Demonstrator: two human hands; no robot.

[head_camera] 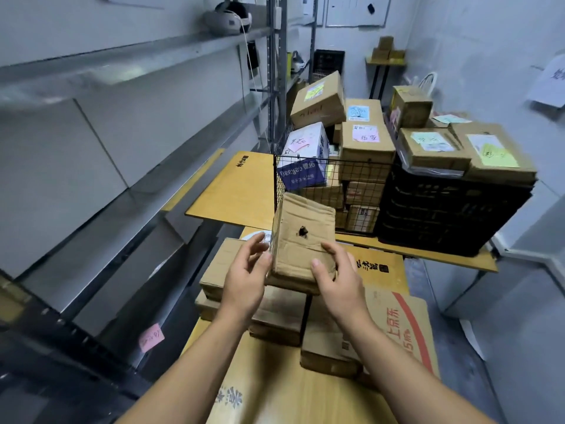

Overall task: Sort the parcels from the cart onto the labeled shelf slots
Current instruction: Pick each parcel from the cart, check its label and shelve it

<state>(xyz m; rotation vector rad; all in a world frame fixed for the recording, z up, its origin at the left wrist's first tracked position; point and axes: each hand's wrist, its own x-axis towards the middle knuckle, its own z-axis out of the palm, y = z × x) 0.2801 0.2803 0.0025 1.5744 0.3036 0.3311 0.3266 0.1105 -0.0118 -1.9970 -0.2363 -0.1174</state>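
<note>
Finds the small cardboard box point(301, 240) raised and tilted above flat cartons point(223, 270) stacked on the yellow counter point(232, 191), well short of the metal shelf point(171, 166) at left. Notes the right grip point(334, 272) clamped on the near right corner, thumb on top, fingers wrapped round the side. Notes the left grip point(246, 272) apart, fingers loosely curved against the left side; cannot confirm firm contact there. Records a punched hole point(302, 232) in the top face, plus creased, dented panels. Judges the box light and softened: likely to flex under a squeeze, not slippery. Cannot judge contents or fragility. Recommends holding by opposite side walls near the edges, thumbs off the damaged centre. Sees no label on the visible face; advises turning to find one before matching against the pink shelf tag point(151, 336). Notes further parcels in the wire basket point(305, 169) and on the black crate point(452, 215).
</note>
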